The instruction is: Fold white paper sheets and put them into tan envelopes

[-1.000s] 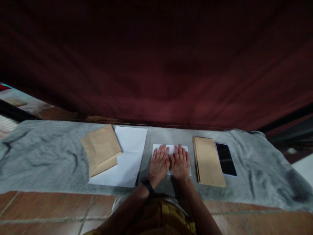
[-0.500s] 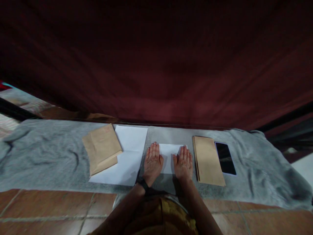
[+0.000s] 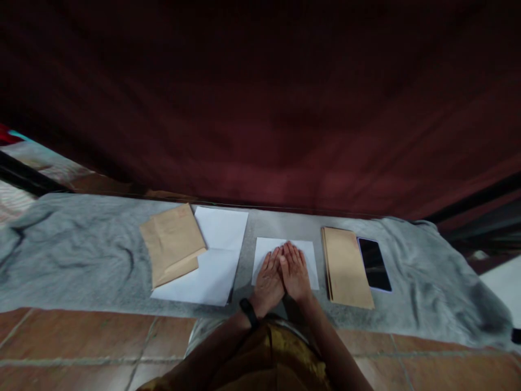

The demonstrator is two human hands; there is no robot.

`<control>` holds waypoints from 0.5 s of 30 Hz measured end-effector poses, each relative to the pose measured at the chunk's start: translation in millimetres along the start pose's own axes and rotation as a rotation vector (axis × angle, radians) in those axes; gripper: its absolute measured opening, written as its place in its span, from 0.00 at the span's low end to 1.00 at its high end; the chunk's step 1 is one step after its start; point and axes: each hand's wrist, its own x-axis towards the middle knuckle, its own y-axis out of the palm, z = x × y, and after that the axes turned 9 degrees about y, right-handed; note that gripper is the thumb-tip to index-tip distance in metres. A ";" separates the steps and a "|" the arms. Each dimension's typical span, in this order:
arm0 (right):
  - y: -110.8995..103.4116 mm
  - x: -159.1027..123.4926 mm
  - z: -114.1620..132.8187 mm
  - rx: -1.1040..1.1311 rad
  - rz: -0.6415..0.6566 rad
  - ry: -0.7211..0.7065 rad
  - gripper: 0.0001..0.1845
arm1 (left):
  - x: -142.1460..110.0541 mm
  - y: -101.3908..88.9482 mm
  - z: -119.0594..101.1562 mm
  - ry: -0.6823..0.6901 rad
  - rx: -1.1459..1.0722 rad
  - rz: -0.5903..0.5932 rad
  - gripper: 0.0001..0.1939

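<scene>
A folded white sheet of paper (image 3: 264,248) lies flat on the grey cloth in front of me. My left hand (image 3: 269,279) rests palm down on its middle, fingers stretched out, with a dark band on the wrist. Touching it side by side, my right hand (image 3: 296,276) also lies flat on the paper, its fingers extended. Together the hands cover the sheet's centre, while its left and right ends and part of its far edge show. Neither hand grasps anything.
To the left, brown envelopes (image 3: 175,239) overlap larger white sheets (image 3: 222,228). On the right lie a stack of brown envelopes (image 3: 348,269) and a phone (image 3: 374,263). Grey cloth (image 3: 89,255) covers the long surface, with a dark red curtain (image 3: 260,136) behind it.
Both hands have slid inward from the paper's two ends and now meet at its middle. The paper's left and right ends have come into view.
</scene>
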 end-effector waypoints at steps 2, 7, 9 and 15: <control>1.8 -0.9 -0.9 -0.024 -0.016 -0.005 0.30 | -2.6 -1.2 3.4 0.002 0.008 0.008 0.33; 5.3 -5.9 -16.7 -0.138 -0.076 0.014 0.30 | -6.5 -8.9 13.9 -0.087 -0.004 -0.006 0.29; 6.6 -9.0 -23.7 -0.173 -0.105 0.031 0.30 | -8.2 -11.4 18.1 -0.124 -0.017 -0.013 0.29; 7.0 -21.2 -36.1 -0.190 -0.192 0.073 0.32 | -15.9 -14.6 27.8 -0.186 -0.004 -0.006 0.31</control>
